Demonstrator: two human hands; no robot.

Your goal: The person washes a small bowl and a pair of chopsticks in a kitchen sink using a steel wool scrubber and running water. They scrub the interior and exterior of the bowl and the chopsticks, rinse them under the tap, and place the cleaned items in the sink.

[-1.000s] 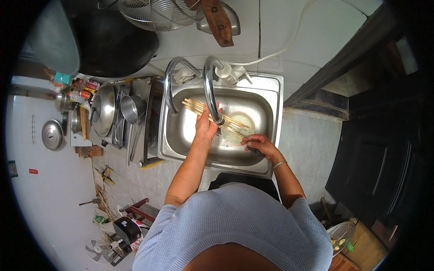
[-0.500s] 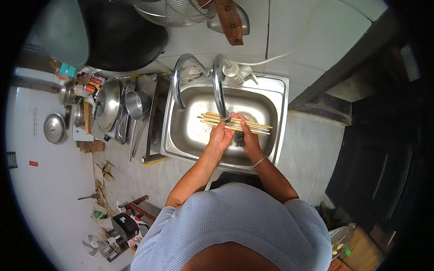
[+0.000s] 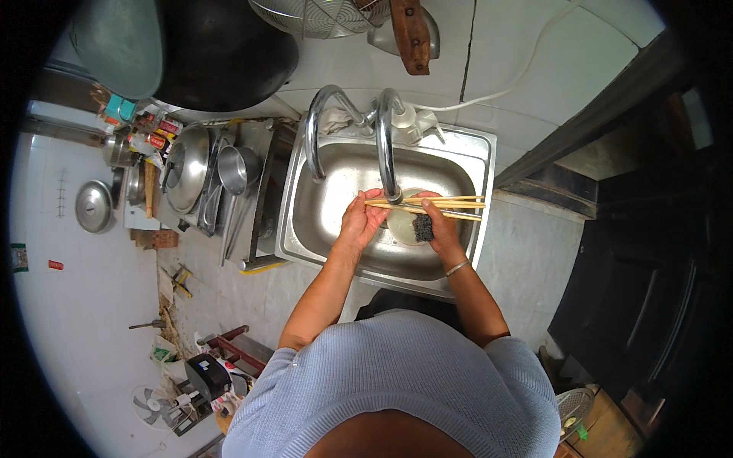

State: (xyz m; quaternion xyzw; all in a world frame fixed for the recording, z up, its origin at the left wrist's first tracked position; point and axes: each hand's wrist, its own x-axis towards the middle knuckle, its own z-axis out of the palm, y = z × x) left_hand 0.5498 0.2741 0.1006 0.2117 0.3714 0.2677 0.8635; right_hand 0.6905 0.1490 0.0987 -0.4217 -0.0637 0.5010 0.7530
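Over the steel sink [image 3: 328, 217] I hold a loose bundle of several wooden chopsticks [image 3: 462, 202] level, pointing right. My left hand [image 3: 362, 221] is closed on their left ends, its palm partly turned up. Farther along, my right hand [image 3: 444, 229] grips the bundle with the thumb on top. A dark wiry scrubber [image 3: 423, 227] sits against the fingers of that hand. Beneath the chopsticks a pale round dish [image 3: 401, 227] lies in the basin, partly hidden by my hands. The curved faucet spout [image 3: 385, 153] ends just above the chopsticks.
A second curved spout [image 3: 311, 145] stands left of the first. A soap bottle [image 3: 405, 122] is on the sink's back rim. To the left are a long-handled steel pot [image 3: 238, 169] and a lidded wok [image 3: 187, 169]. A dark wok [image 3: 221, 57] hangs at upper left.
The chopsticks have shifted right, their tips now reaching the sink's right rim. My hands have moved farther apart, the left toward the chopsticks' left ends. More of the dish shows.
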